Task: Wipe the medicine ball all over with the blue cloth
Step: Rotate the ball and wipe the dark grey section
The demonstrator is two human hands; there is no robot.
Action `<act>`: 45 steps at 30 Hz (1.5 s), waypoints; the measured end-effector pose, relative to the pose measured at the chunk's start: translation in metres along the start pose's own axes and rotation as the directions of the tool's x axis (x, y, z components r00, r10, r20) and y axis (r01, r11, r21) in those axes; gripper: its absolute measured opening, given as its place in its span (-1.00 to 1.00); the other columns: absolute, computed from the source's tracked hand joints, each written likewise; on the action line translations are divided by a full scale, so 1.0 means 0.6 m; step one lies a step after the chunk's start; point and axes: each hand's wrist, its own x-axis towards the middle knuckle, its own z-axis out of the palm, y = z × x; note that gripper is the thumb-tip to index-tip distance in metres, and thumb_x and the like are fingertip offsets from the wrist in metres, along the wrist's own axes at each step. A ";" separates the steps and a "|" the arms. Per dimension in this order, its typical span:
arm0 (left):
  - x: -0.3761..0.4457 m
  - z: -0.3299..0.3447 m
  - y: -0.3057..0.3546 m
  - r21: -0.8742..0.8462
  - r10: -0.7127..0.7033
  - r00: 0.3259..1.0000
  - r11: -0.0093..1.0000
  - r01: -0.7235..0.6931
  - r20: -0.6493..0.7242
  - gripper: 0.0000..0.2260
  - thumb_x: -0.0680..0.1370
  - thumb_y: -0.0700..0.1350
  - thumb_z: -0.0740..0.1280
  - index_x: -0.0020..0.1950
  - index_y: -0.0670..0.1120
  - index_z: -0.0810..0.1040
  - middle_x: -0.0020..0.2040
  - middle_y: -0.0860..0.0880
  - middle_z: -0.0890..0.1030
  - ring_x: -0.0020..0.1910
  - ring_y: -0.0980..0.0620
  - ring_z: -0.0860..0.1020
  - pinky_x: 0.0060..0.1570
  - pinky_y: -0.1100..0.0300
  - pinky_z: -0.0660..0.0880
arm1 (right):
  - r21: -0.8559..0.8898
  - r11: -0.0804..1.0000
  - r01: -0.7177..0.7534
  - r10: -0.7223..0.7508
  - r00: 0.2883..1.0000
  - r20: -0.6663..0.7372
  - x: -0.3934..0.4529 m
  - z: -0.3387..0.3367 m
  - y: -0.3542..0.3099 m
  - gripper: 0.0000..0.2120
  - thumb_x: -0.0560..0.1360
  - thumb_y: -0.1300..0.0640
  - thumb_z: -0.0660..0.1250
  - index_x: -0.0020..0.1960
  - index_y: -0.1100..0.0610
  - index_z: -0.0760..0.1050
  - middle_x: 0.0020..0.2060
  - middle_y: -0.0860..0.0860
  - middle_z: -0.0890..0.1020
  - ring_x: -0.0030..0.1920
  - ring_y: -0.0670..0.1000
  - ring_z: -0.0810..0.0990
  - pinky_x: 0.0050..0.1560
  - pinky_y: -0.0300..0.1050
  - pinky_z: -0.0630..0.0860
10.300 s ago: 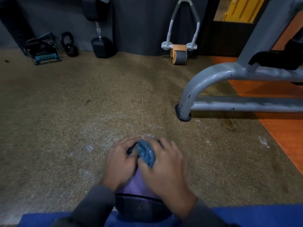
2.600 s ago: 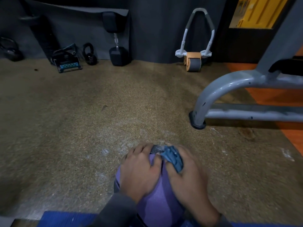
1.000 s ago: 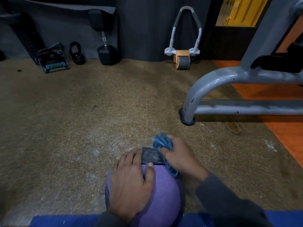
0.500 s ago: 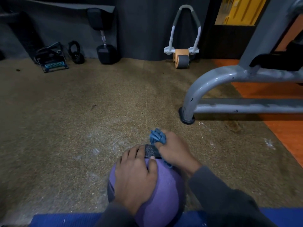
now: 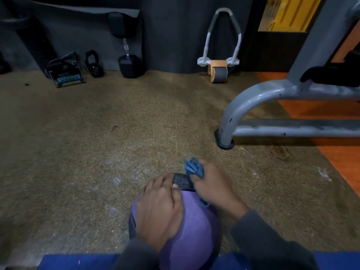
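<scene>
- The medicine ball [image 5: 194,227] is steadied on the floor [image 5: 97,143] by the left hand [image 5: 159,209], spread flat on top.
- The blue cloth [image 5: 193,168] is bunched in the right hand [image 5: 212,188], pressed against the ball's far side for wiping.

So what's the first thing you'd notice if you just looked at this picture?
The purple medicine ball at the bottom middle, with the left hand spread flat on top of it. Right beside that, the right hand grips a bunched blue cloth against the ball's far side. A big grey metal frame curves down to the floor on the right.
</scene>
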 end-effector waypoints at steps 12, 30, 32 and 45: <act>-0.006 0.001 0.009 -0.043 -0.032 0.999 0.999 0.031 -0.037 -0.47 0.53 0.06 -0.10 0.42 0.00 0.39 0.39 0.08 0.45 0.37 0.07 0.36 0.38 0.14 0.25 | 0.342 0.909 -0.236 0.202 0.970 0.133 0.055 0.011 0.058 -0.88 0.47 0.24 0.34 -0.08 0.05 0.59 -0.19 0.02 0.65 -0.13 0.07 0.62 -0.06 -0.04 0.51; 0.058 0.038 -0.139 -0.609 -0.406 0.718 0.380 0.696 0.566 -0.35 0.25 0.41 0.29 0.07 -0.05 0.66 0.05 -0.14 0.67 0.04 -0.19 0.63 0.23 -0.18 0.45 | 0.811 0.285 -0.511 0.492 0.804 0.334 -0.044 0.056 0.126 -0.77 0.44 0.06 0.47 0.01 0.16 0.63 -0.19 0.13 0.74 -0.27 0.11 0.69 -0.34 -0.12 0.56; 0.054 0.043 -0.140 -0.650 -0.390 0.738 0.354 0.672 0.551 -0.35 0.30 0.39 0.31 0.15 -0.07 0.62 0.08 -0.15 0.66 0.06 -0.18 0.63 0.19 -0.17 0.49 | 0.826 0.311 -0.470 0.497 0.821 0.280 -0.041 0.063 0.124 -0.73 0.40 0.11 0.51 0.05 0.20 0.64 -0.14 0.17 0.73 -0.14 0.17 0.71 -0.13 0.07 0.63; 0.112 0.062 -0.152 -0.799 -0.245 0.863 0.331 0.503 0.441 -0.30 0.32 0.54 0.19 0.20 0.08 0.61 0.13 -0.07 0.66 0.14 -0.13 0.61 0.26 -0.23 0.41 | 0.891 0.320 -0.321 0.473 0.869 0.143 0.053 0.072 0.109 -0.80 0.35 0.15 0.53 -0.03 0.12 0.66 -0.21 0.06 0.74 -0.18 0.10 0.73 -0.11 -0.01 0.62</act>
